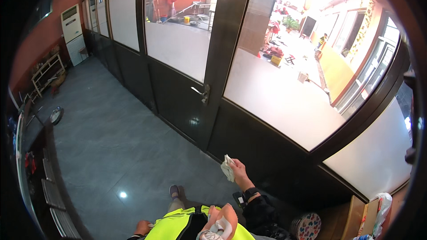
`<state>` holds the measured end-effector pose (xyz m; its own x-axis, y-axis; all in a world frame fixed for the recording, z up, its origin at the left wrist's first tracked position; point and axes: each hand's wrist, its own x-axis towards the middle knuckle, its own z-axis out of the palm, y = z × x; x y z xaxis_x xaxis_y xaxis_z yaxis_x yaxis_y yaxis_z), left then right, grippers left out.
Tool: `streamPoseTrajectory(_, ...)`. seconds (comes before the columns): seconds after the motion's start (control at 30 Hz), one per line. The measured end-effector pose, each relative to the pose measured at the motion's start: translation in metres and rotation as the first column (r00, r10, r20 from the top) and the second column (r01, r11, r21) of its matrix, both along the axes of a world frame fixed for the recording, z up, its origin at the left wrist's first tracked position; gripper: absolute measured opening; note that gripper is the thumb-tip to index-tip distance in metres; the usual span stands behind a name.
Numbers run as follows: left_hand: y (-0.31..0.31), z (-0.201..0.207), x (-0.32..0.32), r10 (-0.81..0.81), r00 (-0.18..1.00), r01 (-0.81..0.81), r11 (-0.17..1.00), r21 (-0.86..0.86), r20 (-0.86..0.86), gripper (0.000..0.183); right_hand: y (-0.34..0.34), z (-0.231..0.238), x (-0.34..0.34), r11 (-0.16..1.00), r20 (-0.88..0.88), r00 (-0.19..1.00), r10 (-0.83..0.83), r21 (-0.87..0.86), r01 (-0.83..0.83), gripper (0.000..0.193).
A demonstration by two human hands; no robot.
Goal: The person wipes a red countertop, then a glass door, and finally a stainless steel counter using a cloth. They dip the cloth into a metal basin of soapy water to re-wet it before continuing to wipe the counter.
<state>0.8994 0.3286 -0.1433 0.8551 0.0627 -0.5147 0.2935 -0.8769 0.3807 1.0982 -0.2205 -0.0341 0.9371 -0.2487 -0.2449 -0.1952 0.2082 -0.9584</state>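
Observation:
In front of the dark door panel, my right hand (pixel 240 173) is closed around a crumpled whitish cloth (pixel 227 171), part of which hangs below the fingers. A dark band with a small device (pixel 240 198) is on that wrist. My left hand (pixel 143 228) is low at the bottom edge, beside my yellow vest (pixel 171 226); its fingers are too hidden to read. The dark-framed glass door (pixel 178 78) stands ahead, with a metal lever handle (pixel 204 93) above and left of the cloth.
Dark-framed glass panels (pixel 284 102) run along the room, with a yard beyond. A heart-patterned round stool (pixel 307 226) and a wooden box (pixel 356 215) are at lower right. Metal chairs (pixel 55 200) line the left. A rack (pixel 48 72) and a floor-standing air conditioner (pixel 72 24) are farther off.

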Motion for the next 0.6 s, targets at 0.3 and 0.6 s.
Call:
streamPoseTrajectory(0.3, 0.045, -0.047, 0.236, -0.239, 0.949, 0.261, 0.961, -0.087, 0.205, 0.018, 0.021, 0.138, 0.208, 0.934, 0.437, 0.899, 0.038, -0.336, 0.124, 0.025)
streamPoseTrajectory(0.6, 0.085, -0.031, 0.32, -0.264, 0.918, 0.286, 0.958, -0.032, 0.296, 0.013, 0.029, 0.397, 0.34, 0.184, 0.785, 0.512, 0.35, -0.593, 0.784, 0.028)
